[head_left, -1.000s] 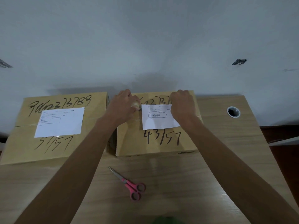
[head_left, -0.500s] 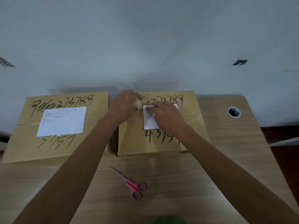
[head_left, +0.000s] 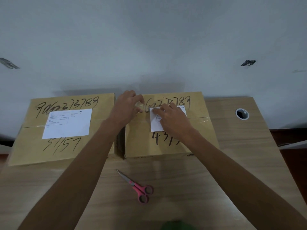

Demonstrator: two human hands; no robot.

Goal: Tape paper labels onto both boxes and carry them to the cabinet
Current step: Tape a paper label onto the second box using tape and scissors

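Note:
Two brown cardboard boxes with black handwritten numbers stand side by side on a wooden desk. The left box (head_left: 29,146) carries a white paper label (head_left: 68,123) flat on its top. On the right box (head_left: 204,130) lies a second white label (head_left: 155,123), partly covered by my right hand (head_left: 172,120), whose fingers press along its upper left edge. My left hand (head_left: 127,105) is at the box's upper left corner and grips a roll of clear tape (head_left: 138,106), mostly hidden by the fingers.
Pink-handled scissors (head_left: 137,188) lie on the desk (head_left: 182,188) in front of the boxes. A round cable hole (head_left: 242,114) sits at the desk's far right. A pale wall rises right behind the boxes. The desk's right edge drops to a dark floor.
My right hand slid from the label's right side across to its upper left edge. My left hand stayed at the corner with the tape roll.

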